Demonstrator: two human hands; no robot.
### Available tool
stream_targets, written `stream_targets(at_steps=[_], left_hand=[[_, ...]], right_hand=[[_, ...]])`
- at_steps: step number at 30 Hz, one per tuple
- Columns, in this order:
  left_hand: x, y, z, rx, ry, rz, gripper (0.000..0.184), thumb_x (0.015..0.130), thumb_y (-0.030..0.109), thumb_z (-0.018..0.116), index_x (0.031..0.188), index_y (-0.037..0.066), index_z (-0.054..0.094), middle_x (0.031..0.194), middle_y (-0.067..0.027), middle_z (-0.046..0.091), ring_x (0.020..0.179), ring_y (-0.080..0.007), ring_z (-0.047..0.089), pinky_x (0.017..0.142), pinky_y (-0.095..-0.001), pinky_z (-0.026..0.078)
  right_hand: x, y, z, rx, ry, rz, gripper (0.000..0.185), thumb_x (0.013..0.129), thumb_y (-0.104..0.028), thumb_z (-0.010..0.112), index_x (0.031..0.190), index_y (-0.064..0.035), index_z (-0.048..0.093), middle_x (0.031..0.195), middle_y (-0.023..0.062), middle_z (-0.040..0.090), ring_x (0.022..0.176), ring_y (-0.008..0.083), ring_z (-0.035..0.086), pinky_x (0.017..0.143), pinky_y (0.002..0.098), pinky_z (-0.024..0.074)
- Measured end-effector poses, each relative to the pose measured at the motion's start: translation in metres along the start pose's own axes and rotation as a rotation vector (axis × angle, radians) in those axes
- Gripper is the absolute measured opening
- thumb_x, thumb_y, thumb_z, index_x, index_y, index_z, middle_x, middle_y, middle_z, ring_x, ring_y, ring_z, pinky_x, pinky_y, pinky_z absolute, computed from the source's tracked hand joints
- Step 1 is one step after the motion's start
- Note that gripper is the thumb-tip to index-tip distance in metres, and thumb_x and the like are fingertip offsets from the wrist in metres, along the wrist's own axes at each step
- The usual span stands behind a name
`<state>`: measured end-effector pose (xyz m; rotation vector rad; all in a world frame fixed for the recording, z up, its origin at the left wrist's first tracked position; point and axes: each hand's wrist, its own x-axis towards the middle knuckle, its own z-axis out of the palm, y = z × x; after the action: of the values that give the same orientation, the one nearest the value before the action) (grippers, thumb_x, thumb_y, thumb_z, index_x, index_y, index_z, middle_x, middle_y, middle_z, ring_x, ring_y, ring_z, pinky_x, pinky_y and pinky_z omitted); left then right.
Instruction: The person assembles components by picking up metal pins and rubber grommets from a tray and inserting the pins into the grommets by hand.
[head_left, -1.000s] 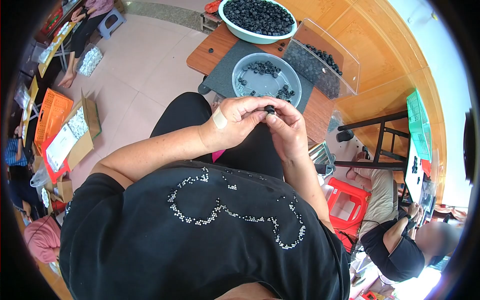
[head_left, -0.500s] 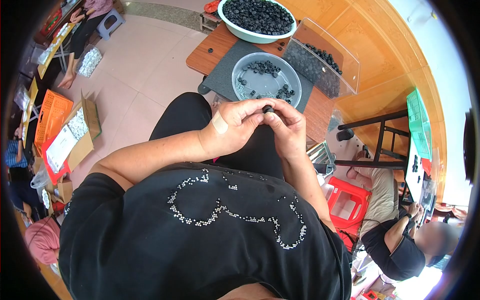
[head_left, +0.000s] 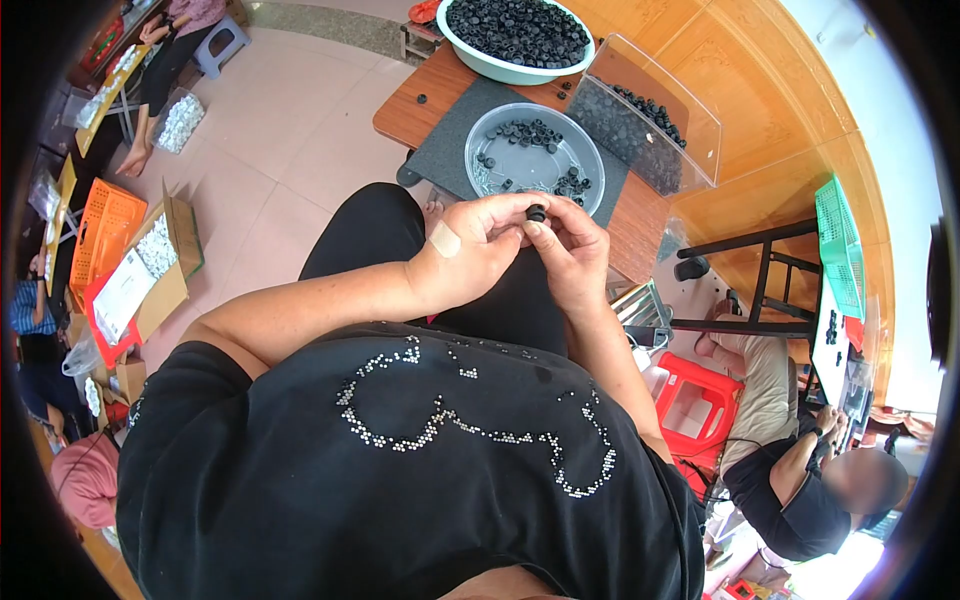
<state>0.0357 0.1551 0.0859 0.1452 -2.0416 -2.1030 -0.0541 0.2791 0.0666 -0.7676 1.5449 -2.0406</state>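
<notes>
Between the fingertips of my two hands is a small round black part [head_left: 536, 213]. My left hand [head_left: 464, 251], with a plaster near the wrist, is closed on it from the left. From the right, the thumb and fingers of my right hand [head_left: 575, 250] pinch the same part. Just beyond my hands stands a round grey basin [head_left: 520, 161] holding black parts and small clear pieces. Behind it, a pale green tub [head_left: 480, 66] is heaped with black parts. A clear box [head_left: 640, 120] with more black parts is at the right.
The basin stands on a dark mat [head_left: 437, 150] over a brown table [head_left: 402, 110]. At the right are a black metal frame [head_left: 765, 285], a green basket [head_left: 838, 245], a red stool [head_left: 697, 402] and a seated person. Orange crates [head_left: 105, 225] and an open carton [head_left: 178, 262] lie left.
My fingers have shifted slightly around the black part, and more of it shows now. Both hands remain in nearly the same place.
</notes>
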Motion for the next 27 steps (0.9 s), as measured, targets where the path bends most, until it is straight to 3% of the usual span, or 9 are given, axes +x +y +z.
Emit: stream_targets(at_steps=[1,4,8,12,15,17,21,26,27], left_hand=[[0.002,-0.002,-0.001,-0.060,-0.006,-0.025,0.031,0.088,-0.002,0.046,0.118,-0.002,0.052,0.102,-0.0095,0.062,0.092,-0.0109,0.059,0.079,-0.0232,0.048],[0.008,-0.016,-0.004,-0.329,-0.057,-0.043,0.035,0.091,0.000,0.043,0.125,-0.004,0.045,0.114,-0.0102,0.056,0.101,-0.0129,0.056,0.088,-0.0265,0.048],[0.009,-0.028,-0.015,-0.510,-0.097,-0.258,0.043,0.087,-0.003,0.041,0.130,-0.002,0.041,0.111,-0.0104,0.058,0.097,-0.0150,0.058,0.087,-0.0288,0.048],[0.009,-0.051,-0.035,-0.341,-0.099,-0.459,0.042,0.087,0.000,0.043,0.129,0.000,0.043,0.107,-0.0121,0.060,0.096,-0.0172,0.060,0.083,-0.0289,0.049],[0.005,-0.086,-0.051,-0.217,-0.119,-0.545,0.038,0.087,0.004,0.045,0.125,0.000,0.047,0.105,-0.0130,0.062,0.094,-0.0185,0.060,0.081,-0.0296,0.049],[0.000,-0.092,-0.055,-0.184,-0.135,-0.622,0.035,0.087,0.006,0.047,0.122,0.000,0.050,0.104,-0.0134,0.062,0.092,-0.0194,0.061,0.080,-0.0303,0.050],[0.001,-0.107,-0.054,-0.141,-0.159,-0.624,0.032,0.087,0.006,0.047,0.117,-0.001,0.053,0.102,-0.0130,0.062,0.087,-0.0189,0.062,0.078,-0.0309,0.051],[0.013,-0.126,-0.074,-0.034,-0.008,-0.479,0.031,0.086,0.004,0.048,0.117,-0.001,0.054,0.095,-0.0087,0.062,0.078,-0.0133,0.060,0.071,-0.0254,0.050],[0.017,-0.132,-0.082,0.014,0.040,-0.429,0.032,0.086,0.004,0.048,0.117,-0.001,0.054,0.093,-0.0078,0.062,0.076,-0.0120,0.059,0.070,-0.0242,0.050]], right_hand=[[0.000,-0.002,0.002,0.021,0.030,0.013,0.026,0.077,0.003,0.065,0.102,0.0007,0.063,0.101,0.0086,0.059,0.088,0.0142,0.057,0.078,0.0257,0.0463],[0.004,0.000,-0.001,-0.574,0.024,-0.355,0.029,0.072,0.003,0.067,0.101,-0.0015,0.064,0.103,0.0109,0.059,0.082,0.0154,0.057,0.075,0.0258,0.0471],[0.011,0.017,-0.003,-0.976,0.020,-0.699,0.029,0.070,0.000,0.069,0.098,-0.0034,0.064,0.098,0.0127,0.060,0.069,0.0196,0.056,0.061,0.0288,0.0457],[0.012,0.027,-0.004,-0.829,-0.046,0.012,0.020,0.073,-0.002,0.066,0.094,-0.0018,0.064,0.079,0.0090,0.062,0.064,0.0158,0.055,0.061,0.0292,0.0449],[0.035,0.049,-0.045,-0.852,0.036,0.076,0.014,0.076,-0.005,0.065,0.090,-0.0025,0.065,0.076,0.0059,0.062,0.064,0.0109,0.054,0.058,0.0242,0.0435],[0.064,0.021,-0.067,-0.643,0.210,-0.019,0.013,0.078,-0.008,0.065,0.090,-0.0037,0.066,0.080,0.0029,0.062,0.064,0.0097,0.054,0.057,0.0230,0.0433],[0.119,-0.027,-0.102,-0.429,0.617,-0.167,0.042,0.080,-0.011,0.067,0.117,0.0026,0.053,0.085,0.0077,0.062,0.070,0.0102,0.056,0.057,0.0222,0.0454],[0.097,0.039,-0.132,-0.840,0.341,-0.121,0.021,0.081,-0.009,0.065,0.099,0.0002,0.064,0.074,0.0009,0.061,0.065,0.0073,0.054,0.058,0.0201,0.0443],[0.082,0.040,-0.116,-0.956,0.381,-0.047,0.019,0.078,-0.008,0.064,0.095,0.0008,0.065,0.085,0.0092,0.064,0.069,0.0127,0.059,0.065,0.0265,0.0477]])
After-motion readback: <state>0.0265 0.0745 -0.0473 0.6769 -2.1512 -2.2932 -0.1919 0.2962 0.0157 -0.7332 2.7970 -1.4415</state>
